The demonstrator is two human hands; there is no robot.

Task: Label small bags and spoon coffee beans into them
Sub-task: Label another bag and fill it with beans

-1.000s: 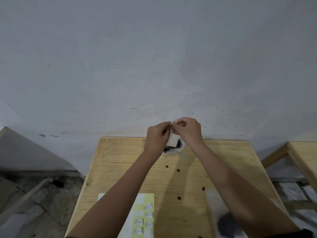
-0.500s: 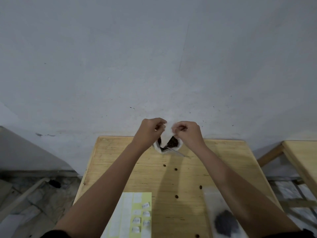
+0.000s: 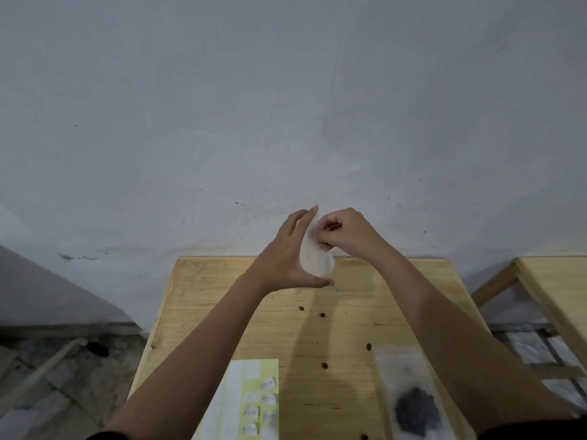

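Two bags, one held; five beans

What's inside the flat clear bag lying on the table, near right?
A dark heap, likely coffee beans, shows through the clear bag near its lower end. The right forearm covers the bag's right edge, so anything there is hidden.
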